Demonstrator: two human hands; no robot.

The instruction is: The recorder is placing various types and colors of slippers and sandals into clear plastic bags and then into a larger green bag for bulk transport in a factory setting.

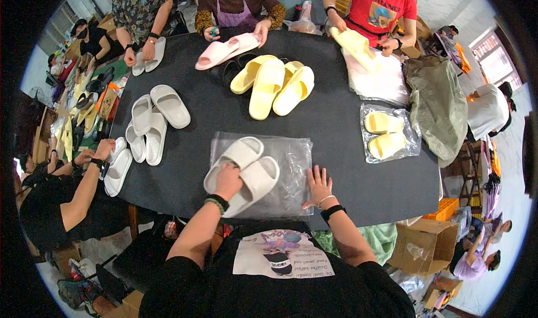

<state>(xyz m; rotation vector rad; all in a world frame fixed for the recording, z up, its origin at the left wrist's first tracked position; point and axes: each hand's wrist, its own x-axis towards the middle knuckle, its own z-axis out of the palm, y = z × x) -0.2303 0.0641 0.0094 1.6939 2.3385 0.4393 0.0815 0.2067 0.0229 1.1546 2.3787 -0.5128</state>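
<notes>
A pair of light grey slide sandals [260, 175] lies over a clear plastic bag [288, 155] on the dark table in front of me. My left hand [228, 180] reaches onto the pair, its fingers curled between the two slides and gripping them. The fingertips are partly hidden there. At the bag's right edge, my right hand [319, 186] rests palm down with its fingers spread, holding nothing. The bag lies flat, its left part covered by the slides.
Several loose grey slides [171, 106] lie to the left, yellow slides [266, 88] in the middle. On the right are a bagged yellow pair [385, 136], a stack of clear bags [375, 77] and a green-grey sack [440, 107]. Co-workers' hands [103, 150] handle slides around the table [358, 189].
</notes>
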